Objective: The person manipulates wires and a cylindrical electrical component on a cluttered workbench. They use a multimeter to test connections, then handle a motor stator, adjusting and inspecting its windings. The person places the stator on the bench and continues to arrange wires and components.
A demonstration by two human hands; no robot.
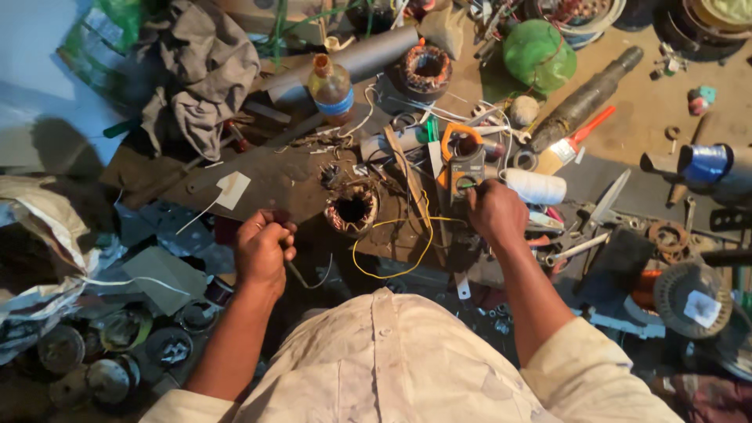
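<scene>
Left hand (262, 249) fisted around a thin wire (301, 278); right hand (495, 211) clamped on the clamp meter (464, 168), just above it. Between the hands sits the small wound stator (352, 210), probably heavy and rigid; grip its outer shell, windings look fragile.

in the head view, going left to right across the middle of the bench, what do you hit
white tag → left hand → copper-wound stator → yellow wire → right hand on the clamp meter → white thread spool → blue-taped cylinder
</scene>
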